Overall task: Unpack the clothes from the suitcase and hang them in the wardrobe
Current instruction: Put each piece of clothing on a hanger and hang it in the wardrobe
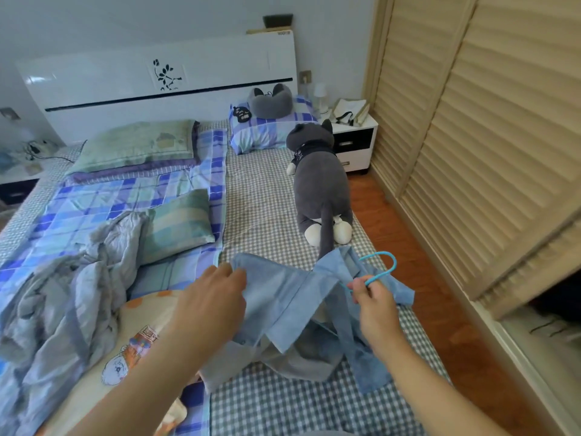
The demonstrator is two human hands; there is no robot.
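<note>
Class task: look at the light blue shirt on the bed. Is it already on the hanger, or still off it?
On it, apparently: the blue hanger's hook sticks out at the light blue shirt's collar. The right hand pinches the hook and the left hand grips a shoulder.

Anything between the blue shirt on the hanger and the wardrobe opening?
Nothing visible. The light blue shirt hangs on the blue plastic hanger, held by the right hand over the bed's edge. Bare wooden floor lies between it and the louvred wardrobe door, whose dark opening is at right.
</note>
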